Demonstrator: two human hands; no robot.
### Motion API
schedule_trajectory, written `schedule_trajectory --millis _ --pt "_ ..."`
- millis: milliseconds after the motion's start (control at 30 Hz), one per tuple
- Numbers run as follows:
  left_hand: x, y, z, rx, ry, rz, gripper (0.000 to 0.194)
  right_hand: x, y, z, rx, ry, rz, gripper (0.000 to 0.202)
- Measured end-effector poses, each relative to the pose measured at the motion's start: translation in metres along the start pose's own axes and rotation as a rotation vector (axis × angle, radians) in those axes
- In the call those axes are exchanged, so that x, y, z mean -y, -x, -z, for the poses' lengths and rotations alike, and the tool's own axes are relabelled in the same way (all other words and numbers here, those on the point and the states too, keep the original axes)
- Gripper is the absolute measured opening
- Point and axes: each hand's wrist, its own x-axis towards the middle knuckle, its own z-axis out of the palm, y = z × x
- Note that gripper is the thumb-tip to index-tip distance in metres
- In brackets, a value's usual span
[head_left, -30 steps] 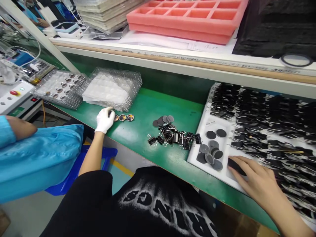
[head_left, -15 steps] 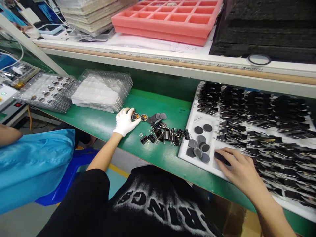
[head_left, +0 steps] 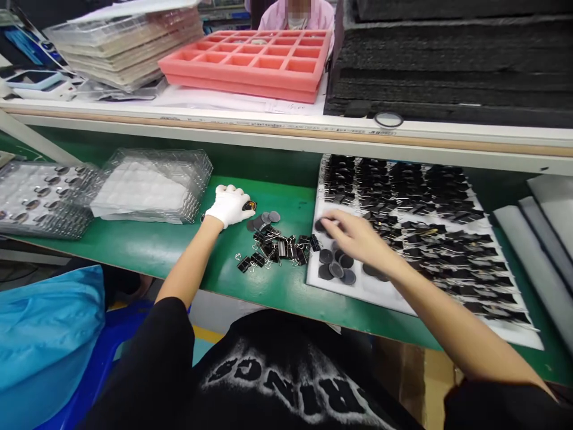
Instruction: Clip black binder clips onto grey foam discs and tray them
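Note:
My left hand (head_left: 229,206), in a white glove, is on the green bench with its fingers curled round a small round part (head_left: 249,205) with an orange and black face. Just right of it lie several dark grey discs (head_left: 265,220), and nearer me a pile of black binder clips (head_left: 280,246). My right hand (head_left: 351,234), bare and slightly blurred, is over the left side of the white tray (head_left: 317,276), its fingertips at a dark disc (head_left: 320,225). Whether it grips that disc is unclear. More discs (head_left: 335,263) lie on the tray below it, beside rows of clips (head_left: 403,179).
Clear plastic trays (head_left: 152,185) stand at the left. A raised shelf (head_left: 268,140) crosses behind, carrying a pink compartment tray (head_left: 246,68), black foam (head_left: 447,65) and a ring-shaped part (head_left: 388,120). A person (head_left: 298,15) is beyond it. Blue fabric (head_left: 49,340) is at lower left.
The view has turned to the right. My right hand has moved from the tray's front edge to its upper left discs. My left hand now covers more of the orange-faced parts.

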Motion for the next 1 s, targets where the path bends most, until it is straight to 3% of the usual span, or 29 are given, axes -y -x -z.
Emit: schedule_trajectory --millis 133,200,267,433,600,733,867,1000 --pt "-0.018 -0.027 0.004 0.031 0.066 0.045 0.046 0.021 -0.097 -0.059 0.199 -0.080 -0.031 0.024" --pt "-0.025 -0.028 0.000 0.026 0.136 0.060 0.045 0.024 -0.120 -0.084 0.290 -0.056 -0.065 0.023" --pt "-0.029 -0.024 -0.007 0.005 0.216 0.059 0.046 0.024 -0.125 -0.099 0.322 -0.041 -0.064 0.023" --pt "-0.032 -0.014 -0.021 -0.026 0.338 0.029 0.046 0.015 -0.114 -0.096 0.296 -0.066 -0.050 0.024" --pt "-0.022 -0.017 -0.024 -0.010 0.423 -0.065 0.046 -0.002 -0.136 -0.086 0.062 -0.120 -0.035 0.021" --pt "-0.020 -0.018 -0.026 0.002 0.424 -0.060 0.051 -0.012 -0.150 -0.092 0.123 -0.153 0.054 0.018" --pt "-0.023 -0.018 -0.026 0.012 0.385 -0.036 0.053 -0.015 -0.157 -0.101 0.075 -0.376 -0.114 0.022" --pt "-0.024 -0.018 -0.027 0.005 0.393 -0.047 0.052 -0.014 -0.167 -0.106 0.159 -0.501 -0.277 0.025"
